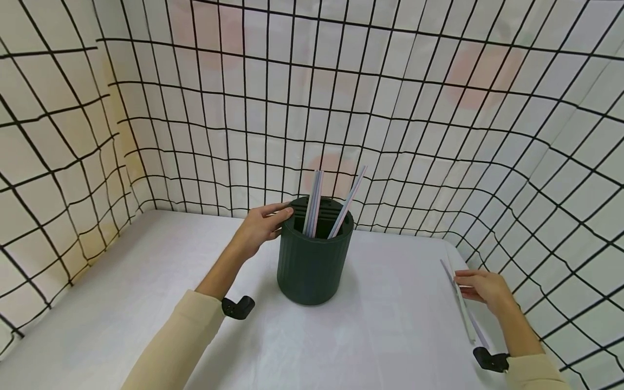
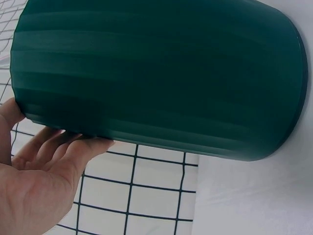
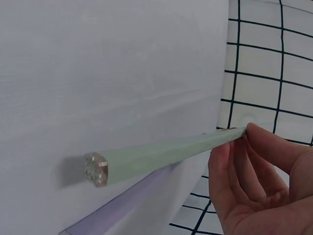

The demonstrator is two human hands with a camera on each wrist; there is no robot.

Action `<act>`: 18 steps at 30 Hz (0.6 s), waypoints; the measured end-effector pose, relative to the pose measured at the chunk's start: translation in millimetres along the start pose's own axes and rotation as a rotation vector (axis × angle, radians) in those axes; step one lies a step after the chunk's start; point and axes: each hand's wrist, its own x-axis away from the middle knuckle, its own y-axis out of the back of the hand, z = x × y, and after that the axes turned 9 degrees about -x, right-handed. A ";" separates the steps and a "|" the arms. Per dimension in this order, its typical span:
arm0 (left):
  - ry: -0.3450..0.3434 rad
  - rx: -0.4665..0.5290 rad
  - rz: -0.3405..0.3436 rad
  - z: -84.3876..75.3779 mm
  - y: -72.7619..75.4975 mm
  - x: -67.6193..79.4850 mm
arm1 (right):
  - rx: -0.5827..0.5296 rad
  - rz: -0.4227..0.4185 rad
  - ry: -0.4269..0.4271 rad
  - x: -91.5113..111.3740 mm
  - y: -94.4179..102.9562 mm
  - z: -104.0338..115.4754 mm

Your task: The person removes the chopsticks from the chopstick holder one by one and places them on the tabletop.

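Observation:
A dark green ribbed utensil holder (image 1: 314, 273) stands upright, with several pastel chopsticks (image 1: 314, 203) leaning in it. My left hand (image 1: 257, 228) grips its left rim, the thumb over the edge and the other fingers along the outer wall; the left wrist view shows these fingers (image 2: 80, 152) against the ribs. Far to the right, my right hand (image 1: 489, 290) pinches a pale green chopstick (image 3: 146, 155) between thumb and fingertips. Its square, patterned end points back toward the wrist camera. Beside and below it, a lilac chopstick (image 3: 120, 203) lies on the white table.
Black wire mesh (image 1: 234, 119) rises behind the table and along both sides, with white cloth behind it. The right-hand mesh runs close beside my right hand. White cloth covers the table (image 1: 390, 319). A black camera is strapped to each wrist.

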 end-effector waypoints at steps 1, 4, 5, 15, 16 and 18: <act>0.002 0.000 -0.002 0.4 -0.1 -0.2 | 0.006 0.005 -0.002 -0.3 0.2 -2.3; 0.002 -0.002 -0.003 1.3 -0.4 0.2 | 0.014 0.027 -0.017 -2.0 1.6 -7.4; 0.003 0.001 -0.004 1.6 -0.5 0.3 | 0.016 0.036 -0.021 -2.1 1.9 -8.6; 0.003 0.003 -0.009 1.7 -0.6 0.6 | -0.013 0.028 -0.082 -4.7 0.7 -19.7; 0.003 0.005 -0.010 1.6 -0.4 0.3 | -0.018 0.025 -0.084 -5.3 0.3 -20.3; 0.002 0.004 -0.010 1.3 0.2 -0.2 | -0.018 0.019 -0.084 -6.9 -0.2 -21.0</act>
